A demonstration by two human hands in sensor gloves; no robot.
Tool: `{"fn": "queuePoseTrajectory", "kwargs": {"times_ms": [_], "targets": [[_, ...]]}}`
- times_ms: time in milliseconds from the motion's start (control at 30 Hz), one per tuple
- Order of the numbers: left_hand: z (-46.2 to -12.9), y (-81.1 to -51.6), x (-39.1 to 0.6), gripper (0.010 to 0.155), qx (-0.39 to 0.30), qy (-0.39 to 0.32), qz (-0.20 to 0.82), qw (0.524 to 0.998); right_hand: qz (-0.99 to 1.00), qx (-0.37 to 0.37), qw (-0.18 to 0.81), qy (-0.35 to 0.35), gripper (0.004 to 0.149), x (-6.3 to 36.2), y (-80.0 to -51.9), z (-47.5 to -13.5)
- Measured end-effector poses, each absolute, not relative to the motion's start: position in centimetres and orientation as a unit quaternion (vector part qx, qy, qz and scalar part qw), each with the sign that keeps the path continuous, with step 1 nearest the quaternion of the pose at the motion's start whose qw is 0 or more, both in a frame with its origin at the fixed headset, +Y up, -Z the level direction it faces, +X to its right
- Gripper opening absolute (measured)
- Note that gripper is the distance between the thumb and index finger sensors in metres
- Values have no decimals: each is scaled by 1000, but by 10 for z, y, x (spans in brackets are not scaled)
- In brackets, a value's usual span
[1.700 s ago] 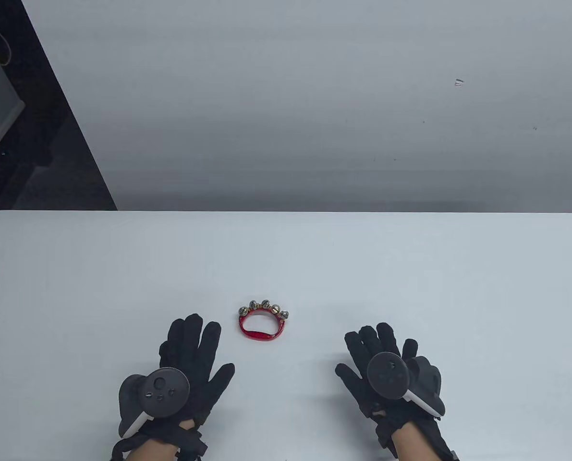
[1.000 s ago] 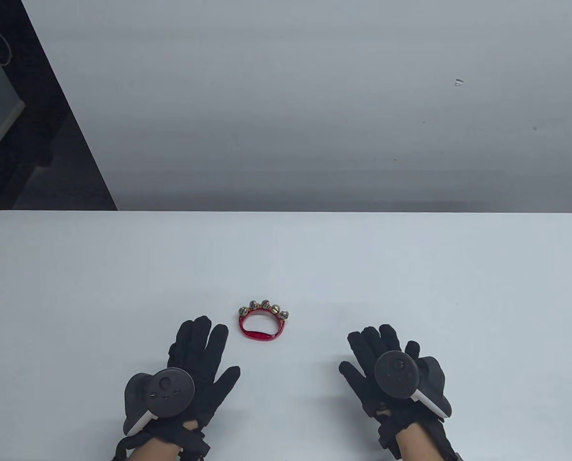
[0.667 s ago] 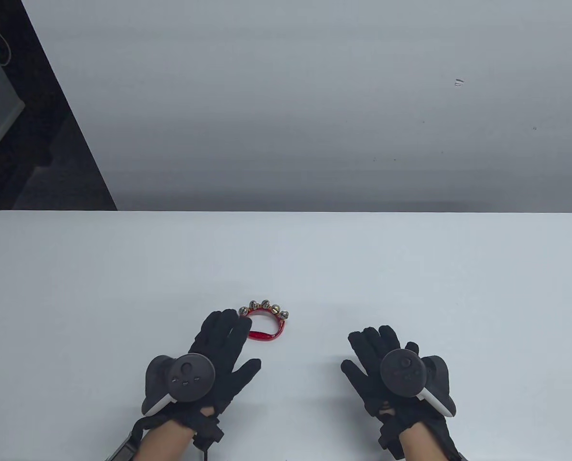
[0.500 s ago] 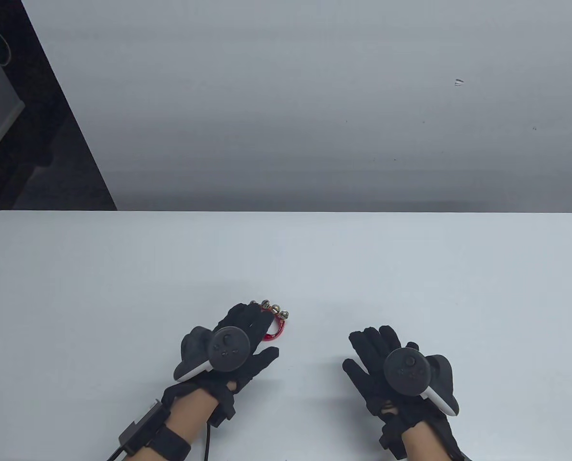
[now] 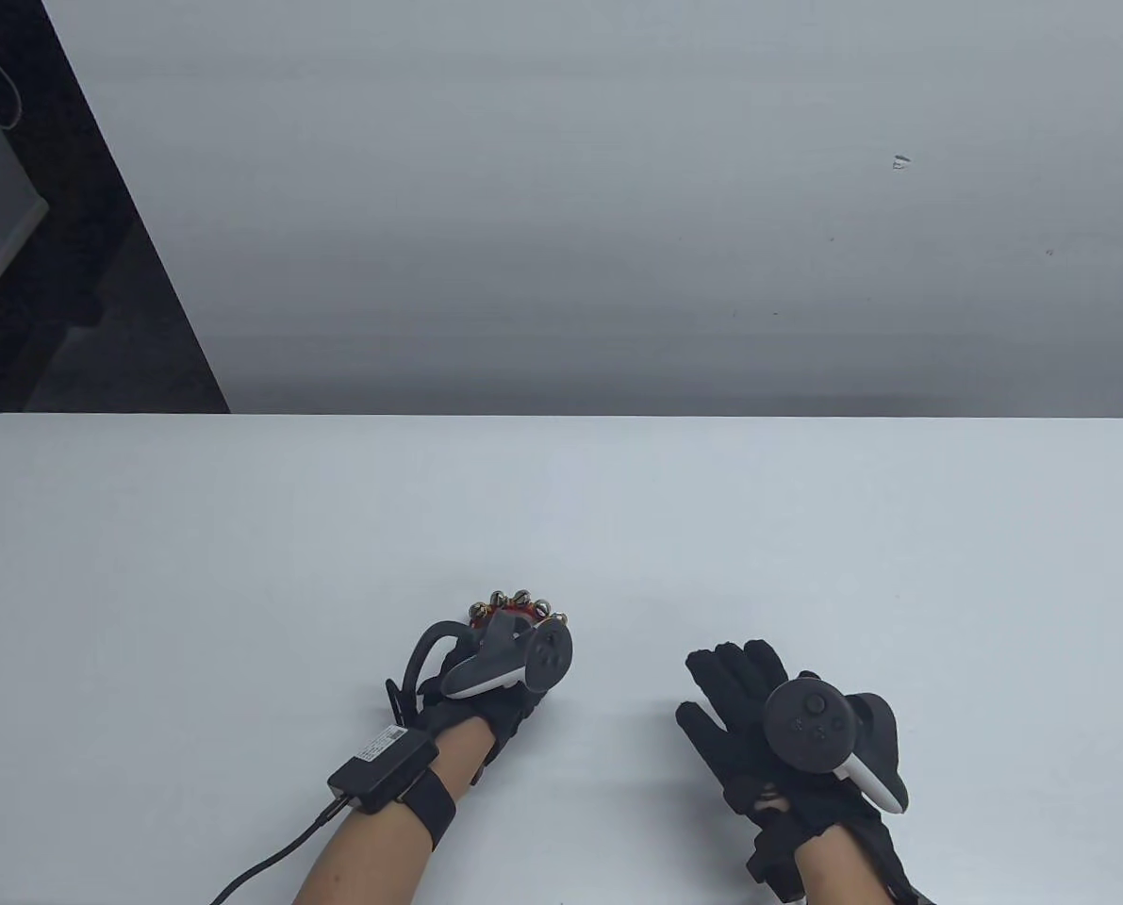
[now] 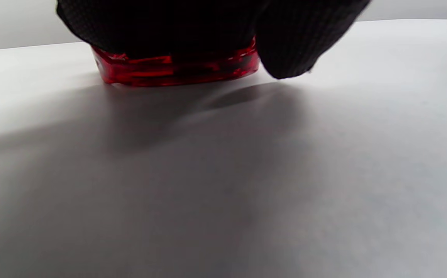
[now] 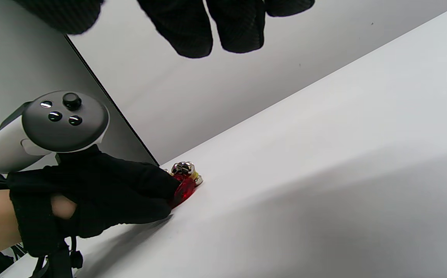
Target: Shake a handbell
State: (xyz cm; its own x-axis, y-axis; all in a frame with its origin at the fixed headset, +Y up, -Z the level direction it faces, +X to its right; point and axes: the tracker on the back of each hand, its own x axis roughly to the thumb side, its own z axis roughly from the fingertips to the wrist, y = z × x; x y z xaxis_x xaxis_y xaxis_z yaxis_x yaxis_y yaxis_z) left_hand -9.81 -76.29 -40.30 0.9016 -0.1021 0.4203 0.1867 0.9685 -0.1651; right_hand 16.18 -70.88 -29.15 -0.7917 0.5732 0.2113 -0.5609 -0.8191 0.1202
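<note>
The handbell [image 5: 520, 597] is a red plastic ring handle with several small metal jingle bells along its far side. It lies on the white table [image 5: 618, 509]. My left hand [image 5: 512, 649] is over it, palm turned inward, fingers curled over the red handle [image 6: 173, 71], thumb [image 6: 289, 54] beside it. The right wrist view shows the left hand [image 7: 158, 191] closed on the red ring [image 7: 185, 188], with bells [image 7: 183, 168] sticking out beyond. The bell still touches the table. My right hand [image 5: 733, 674] rests flat and open to the right, empty.
A grey wall rises behind the table's far edge [image 5: 561, 417]. A dark gap [image 5: 80, 283] lies at the far left. A cable [image 5: 269, 863] runs from the box strapped on my left forearm.
My left hand has moved right and forward from its flat rest, turned on edge and closed over the handbell's handle. The right hand has barely shifted. The bell has not moved.
</note>
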Motion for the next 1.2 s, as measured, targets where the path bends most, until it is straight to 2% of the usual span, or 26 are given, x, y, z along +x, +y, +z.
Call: {"fn": "queuePoseTrajectory", "kwargs": {"times_ms": [133,333,400,533,667,733,767,900,967,1200], "targets": [[-404,-764,-94,38,-68,-217,-85,970,945,119,303,28,73,162,-709,-292],[-401,-758,-103,41,-49,-252,-40,966,944,119,307,30,74,162,-708,-292],[-398,-752,-111,42,-56,-246,0,968,943,120,310,29,74,162,-708,-292],[-385,-726,-135,44,-32,-234,157,959,941,124,315,23,74,162,-706,-290],[-355,-696,-163,44,11,-240,330,913,940,131,314,22,74,159,-705,-289],[-332,-683,-182,44,26,-242,421,874,940,135,313,22,74,157,-705,-288],[-326,-682,-187,44,26,-241,451,859,940,136,313,22,74,156,-705,-288],[-301,-688,-214,44,15,-250,609,753,939,149,310,10,74,151,-704,-287],[-299,-695,-223,44,22,-245,632,735,938,157,307,1,74,147,-703,-285],[-304,-706,-229,44,13,-234,639,733,938,164,305,-19,74,143,-702,-283]]}}
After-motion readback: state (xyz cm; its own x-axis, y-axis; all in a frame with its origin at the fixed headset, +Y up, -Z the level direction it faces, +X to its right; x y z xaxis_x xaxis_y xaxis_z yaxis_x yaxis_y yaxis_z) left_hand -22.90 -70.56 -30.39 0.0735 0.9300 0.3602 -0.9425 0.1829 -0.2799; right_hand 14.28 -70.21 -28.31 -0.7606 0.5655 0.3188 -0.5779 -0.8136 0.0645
